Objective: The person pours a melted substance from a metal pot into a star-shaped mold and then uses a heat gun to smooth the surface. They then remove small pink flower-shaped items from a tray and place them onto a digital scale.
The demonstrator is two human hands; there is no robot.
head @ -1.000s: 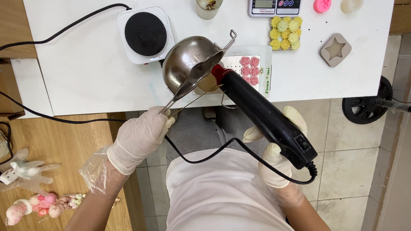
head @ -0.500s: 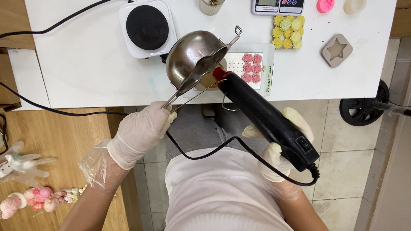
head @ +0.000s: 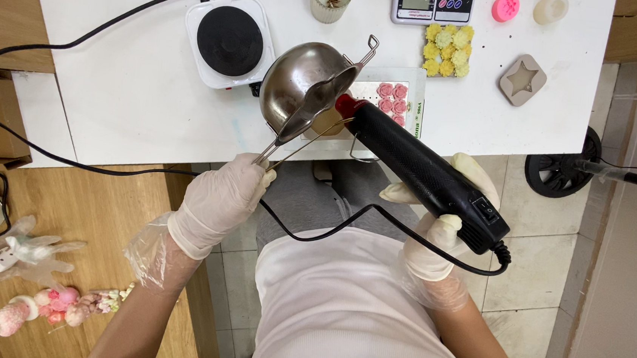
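Steel pot at frame centre, above worktop edge, left hand grip pinching handle. Right hand clamped round heat gun. Risk: tilted pot spilling, nozzle scorching glove.

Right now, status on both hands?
Left hand grips tongs clamping metal pot. Right hand holds black heat gun, nozzle at pot. Cord hangs between hands.

Gloved left hand on metal tongs gripping a steel bowl, right hand around a black heat gun.
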